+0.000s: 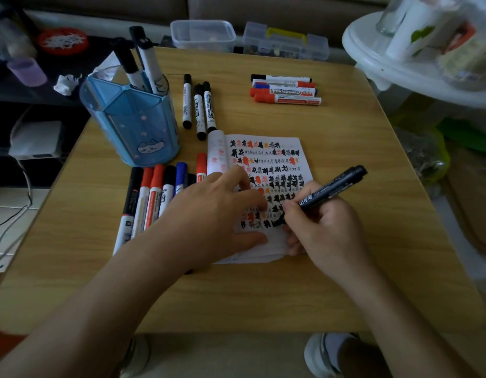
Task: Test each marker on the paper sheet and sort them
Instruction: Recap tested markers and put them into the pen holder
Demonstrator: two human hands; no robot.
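Observation:
A white paper sheet [266, 159] covered in rows of black and red test marks lies mid-table. My right hand [326, 227] grips a black marker [333, 188] with its tip on the paper's lower part. My left hand [217, 211] rests flat on the paper, fingers spread. Left of the paper lies a row of several red, black and blue markers [154, 192]. Three black-capped markers [199, 107] lie behind the paper. A group of several red, blue and black markers [285, 90] lies at the back right.
A blue pen holder [132, 124] with a few markers in it stands at the table's left. Clear plastic boxes [203, 35] sit beyond the far edge. A white round stand [416, 69] overhangs the right corner. The wooden table [263, 296] shows bare surface near me.

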